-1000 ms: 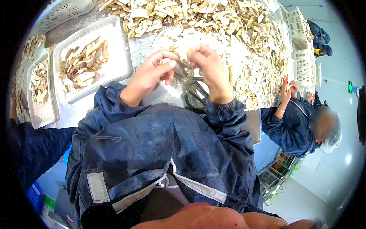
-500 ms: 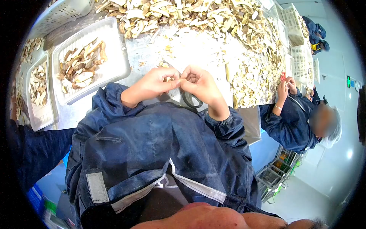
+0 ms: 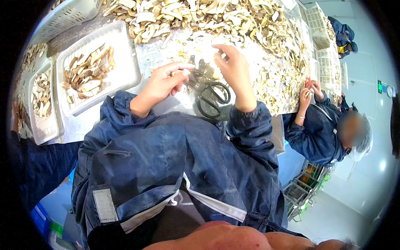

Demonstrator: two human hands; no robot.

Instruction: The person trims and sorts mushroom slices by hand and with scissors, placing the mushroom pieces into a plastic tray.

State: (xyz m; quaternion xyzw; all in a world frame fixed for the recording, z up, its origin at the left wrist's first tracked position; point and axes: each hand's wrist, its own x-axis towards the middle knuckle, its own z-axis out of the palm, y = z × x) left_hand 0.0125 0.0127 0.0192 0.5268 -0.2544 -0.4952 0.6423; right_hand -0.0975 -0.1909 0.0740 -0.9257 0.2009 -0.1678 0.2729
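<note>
My left hand (image 3: 161, 84) is over the near part of the table, fingers curled and thumb close to the index finger. Whether the pale spot at the thumb tip is a nail or a small piece, I cannot tell. My right hand (image 3: 232, 62) is raised above the bright tabletop, thumb and fingers apart, nothing visible in it. Between and below the hands lie scissors (image 3: 214, 93) with black looped handles. Pale crumbs and dark scraps surround their blades. Dried mushroom slices (image 3: 200, 18) are heaped beyond my hands and down the right side.
A white tray (image 3: 132, 68) of brownish slices stands at left, beside a narrower tray (image 3: 49, 129) of slices. White perforated baskets (image 3: 81, 21) stand at back left and far right. A co-worker in dark clothing (image 3: 318, 135) works at the right; another sleeve (image 3: 41, 166) shows at left.
My hands were together, fingertips meeting; now they are apart. The right hand has moved up and right and opened. The scissors, mostly hidden before, now show.
</note>
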